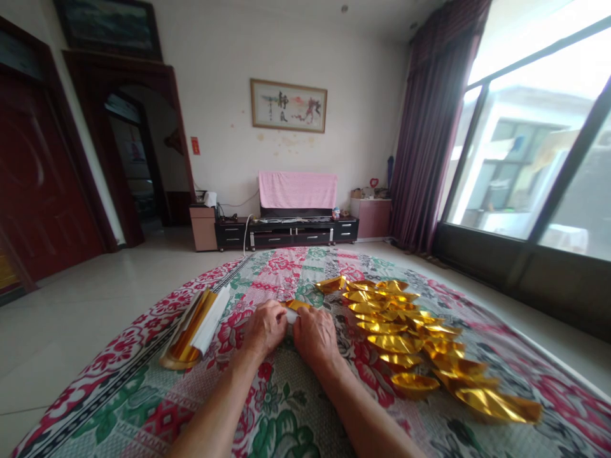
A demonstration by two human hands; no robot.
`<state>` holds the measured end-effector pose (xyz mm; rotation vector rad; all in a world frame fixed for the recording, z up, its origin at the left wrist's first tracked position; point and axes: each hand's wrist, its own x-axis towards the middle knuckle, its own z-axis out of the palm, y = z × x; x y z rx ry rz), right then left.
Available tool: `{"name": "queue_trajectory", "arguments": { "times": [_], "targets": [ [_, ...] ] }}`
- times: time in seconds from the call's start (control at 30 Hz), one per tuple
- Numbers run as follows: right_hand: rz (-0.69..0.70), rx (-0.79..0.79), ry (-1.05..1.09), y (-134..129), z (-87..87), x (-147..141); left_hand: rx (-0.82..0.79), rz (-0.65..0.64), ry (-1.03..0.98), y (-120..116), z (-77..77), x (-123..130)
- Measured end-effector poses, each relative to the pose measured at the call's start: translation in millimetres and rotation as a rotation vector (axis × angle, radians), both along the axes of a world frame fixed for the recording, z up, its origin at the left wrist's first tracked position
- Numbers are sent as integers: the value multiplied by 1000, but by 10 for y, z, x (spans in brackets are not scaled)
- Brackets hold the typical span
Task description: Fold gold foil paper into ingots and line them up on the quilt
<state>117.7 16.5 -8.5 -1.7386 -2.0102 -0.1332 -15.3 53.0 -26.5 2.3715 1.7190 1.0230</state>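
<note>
Both hands meet over the middle of the patterned cloth (286,420), gripping one small sheet of gold foil paper (296,305) whose white backing shows between them. My left hand (265,326) is closed on its left side, fingers pinched together. On the other side my right hand (317,334) is closed too, its thumb close to the left one. To the right stand rows of folded gold paper ingots (396,344), shaped like little boats. Left of my hands lies a stack of gold and white paper sheets (193,331), curled lengthwise. My fingers hide most of the held paper.
Beyond the cloth's far edge, a low black cabinet (291,236) stands against the wall, with a pink cloth (298,189) draped over what is on it. A dark red door (42,172) is at left; a purple curtain (424,133) hangs beside large windows at right.
</note>
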Motion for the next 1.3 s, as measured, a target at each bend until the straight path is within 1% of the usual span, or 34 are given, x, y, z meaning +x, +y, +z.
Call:
{"name": "queue_trajectory", "arguments": {
  "times": [0.1, 0.17, 0.23, 0.3, 0.4, 0.47, 0.67, 0.8, 0.9, 1.0, 1.13, 1.3],
  "targets": [
    [52, 11, 34, -8, 20, -16, -4, -45, 10, 7, -11, -8],
    [76, 54, 78, 12, 19, 6, -14, -52, 26, 9, -16, -15],
    [63, 119, 146, 53, 6, 57, -14, -57, 39, 17, -25, -23],
    [18, 164, 229, 107, -21, 123, 2, -66, 42, 38, -44, -31],
    [-69, 95, 353, 177, -73, 202, 34, -54, 24, 83, -87, -39],
    [-58, 40, 383, 200, -102, 224, 40, -37, 17, 111, -110, -42],
    [40, 4, 273, 165, -105, 212, 44, -7, 16, 131, -117, -57],
    [139, -3, 178, 132, -88, 249, 32, -28, 31, 135, -121, -64],
    [217, -23, 151, 123, -75, 309, 30, -37, 44, 139, -126, -62],
    [289, -50, 141, 129, -70, 361, 58, -42, 12, 134, -115, -56],
    [281, -44, 130, 137, -81, 381, 62, -90, -20, 112, -90, -54],
    [248, -36, 73, 129, -96, 359, 39, -146, 10, 104, -98, -71]
  ]
}}
